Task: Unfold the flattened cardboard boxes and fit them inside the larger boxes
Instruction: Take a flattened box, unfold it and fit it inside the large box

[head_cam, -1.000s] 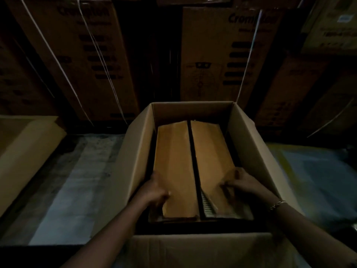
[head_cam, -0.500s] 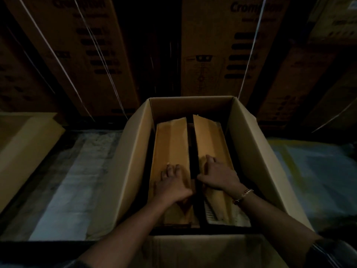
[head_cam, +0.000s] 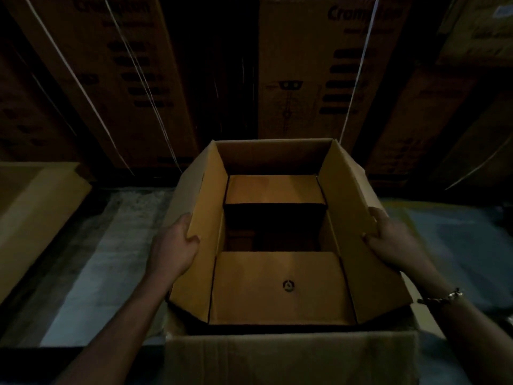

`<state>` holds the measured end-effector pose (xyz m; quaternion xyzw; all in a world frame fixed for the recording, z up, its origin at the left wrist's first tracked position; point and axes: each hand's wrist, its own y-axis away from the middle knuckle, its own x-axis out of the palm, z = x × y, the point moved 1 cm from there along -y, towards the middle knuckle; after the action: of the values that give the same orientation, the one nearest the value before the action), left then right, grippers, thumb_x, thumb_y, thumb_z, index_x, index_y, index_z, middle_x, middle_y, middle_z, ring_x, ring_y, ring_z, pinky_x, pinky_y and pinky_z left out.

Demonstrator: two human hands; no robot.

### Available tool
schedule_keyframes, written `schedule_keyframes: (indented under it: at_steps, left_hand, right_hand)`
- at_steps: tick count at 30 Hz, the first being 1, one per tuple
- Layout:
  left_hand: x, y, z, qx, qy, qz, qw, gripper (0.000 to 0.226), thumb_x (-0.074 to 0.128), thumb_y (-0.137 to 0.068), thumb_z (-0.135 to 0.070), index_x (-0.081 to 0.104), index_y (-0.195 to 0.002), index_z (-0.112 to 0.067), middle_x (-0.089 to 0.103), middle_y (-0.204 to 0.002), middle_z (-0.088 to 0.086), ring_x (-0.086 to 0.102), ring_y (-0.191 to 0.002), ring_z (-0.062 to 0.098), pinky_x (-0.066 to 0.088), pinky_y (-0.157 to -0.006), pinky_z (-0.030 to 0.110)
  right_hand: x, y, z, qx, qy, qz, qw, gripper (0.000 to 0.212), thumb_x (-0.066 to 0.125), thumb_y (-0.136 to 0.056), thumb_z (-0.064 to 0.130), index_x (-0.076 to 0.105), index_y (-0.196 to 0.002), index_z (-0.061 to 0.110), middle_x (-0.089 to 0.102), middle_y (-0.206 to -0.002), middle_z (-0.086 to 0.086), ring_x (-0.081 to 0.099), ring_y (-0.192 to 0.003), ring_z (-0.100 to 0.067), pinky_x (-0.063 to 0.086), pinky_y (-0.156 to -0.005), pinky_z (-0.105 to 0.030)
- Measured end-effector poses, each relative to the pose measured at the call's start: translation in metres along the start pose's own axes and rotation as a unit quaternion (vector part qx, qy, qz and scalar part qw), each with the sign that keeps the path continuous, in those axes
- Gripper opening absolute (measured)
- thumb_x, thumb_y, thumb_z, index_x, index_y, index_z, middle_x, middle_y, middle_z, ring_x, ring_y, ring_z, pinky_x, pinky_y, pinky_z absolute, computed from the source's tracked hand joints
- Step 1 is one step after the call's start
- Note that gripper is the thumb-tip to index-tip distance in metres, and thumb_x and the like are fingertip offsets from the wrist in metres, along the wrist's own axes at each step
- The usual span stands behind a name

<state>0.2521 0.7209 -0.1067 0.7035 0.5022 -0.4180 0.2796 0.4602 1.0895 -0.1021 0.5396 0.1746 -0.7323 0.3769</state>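
Note:
The larger cardboard box (head_cam: 288,357) stands open in front of me, its far wall at the back. A smaller box sits inside it. Its two long flaps are swung up and outward. My left hand (head_cam: 177,245) grips the left long flap (head_cam: 205,234) at its outer edge. My right hand (head_cam: 391,240), with a bracelet on the wrist, grips the right long flap (head_cam: 358,232). The far short flap (head_cam: 274,188) and the near short flap (head_cam: 280,287), which bears a small round mark, lie folded inward. Between them is a dark gap into the inner box.
Tall printed cartons (head_cam: 319,79) bound with white straps are stacked close behind the box. A flat piece of cardboard (head_cam: 33,218) lies at the left. Grey floor (head_cam: 91,273) runs along the left side, and a pale plastic sheet (head_cam: 458,245) lies at the right.
My hands left the two closed long flaps in the middle and went to the sides. Those flaps now stand open, and the short flaps and dark interior show.

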Motion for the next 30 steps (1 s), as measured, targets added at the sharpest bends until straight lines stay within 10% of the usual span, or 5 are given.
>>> schedule_keyframes:
  at_steps: [6, 11, 14, 23, 30]
  left_hand:
    - [0.005, 0.006, 0.007, 0.029, -0.175, -0.001, 0.984, 0.062, 0.057, -0.095, -0.036, 0.036, -0.151, -0.016, 0.048, -0.136, 0.012, 0.053, -0.115, 0.03, 0.048, -0.086, 0.04]
    - [0.015, 0.006, -0.003, 0.146, -0.367, -0.03, 0.918, 0.069, 0.062, -0.075, -0.015, 0.05, -0.143, -0.01, 0.051, -0.136, 0.015, 0.046, -0.115, 0.035, 0.036, -0.091, 0.048]
    - [0.035, 0.013, -0.021, 0.209, -0.396, 0.044, 0.893, 0.053, 0.047, -0.079, -0.016, 0.059, -0.13, -0.013, 0.057, -0.126, 0.008, 0.047, -0.117, 0.03, 0.032, -0.097, 0.044]
    - [0.036, 0.035, -0.018, 0.184, -0.277, 0.215, 0.918, 0.086, 0.045, -0.087, -0.073, 0.023, -0.156, -0.027, 0.034, -0.159, -0.002, 0.024, -0.148, 0.022, 0.012, -0.121, 0.044]
    - [-0.011, 0.085, -0.01, 0.129, -0.025, 0.243, 0.961, 0.043, 0.039, -0.082, -0.084, 0.065, -0.072, -0.051, 0.064, -0.068, -0.019, 0.058, -0.073, -0.001, 0.045, -0.077, 0.028]
  right_hand:
    - [-0.001, 0.008, 0.007, -0.013, 0.154, -0.006, 0.988, 0.074, 0.054, -0.096, 0.03, 0.014, -0.157, 0.019, 0.052, -0.136, -0.012, 0.058, -0.112, -0.029, 0.054, -0.089, -0.044]
    - [0.014, 0.011, 0.057, -0.132, 0.453, 0.0, 0.882, 0.069, 0.041, -0.1, 0.03, 0.008, -0.158, 0.011, 0.004, -0.165, -0.018, 0.01, -0.15, -0.038, 0.018, -0.119, -0.047]
    - [0.061, 0.003, 0.075, -0.158, 0.525, 0.118, 0.828, 0.063, 0.042, -0.101, 0.036, 0.024, -0.156, 0.013, 0.013, -0.164, -0.019, 0.007, -0.151, -0.039, 0.008, -0.121, -0.051]
    - [0.027, 0.009, 0.08, -0.11, 0.137, 0.262, 0.949, 0.042, 0.036, -0.099, 0.061, 0.055, -0.095, 0.025, 0.059, -0.094, 0.001, 0.057, -0.091, -0.019, 0.04, -0.08, -0.033]
    - [-0.002, 0.072, 0.035, -0.136, 0.049, 0.295, 0.945, 0.053, 0.051, -0.088, 0.068, 0.066, -0.08, 0.018, 0.057, -0.062, 0.009, 0.049, -0.05, -0.001, 0.036, -0.056, -0.025]
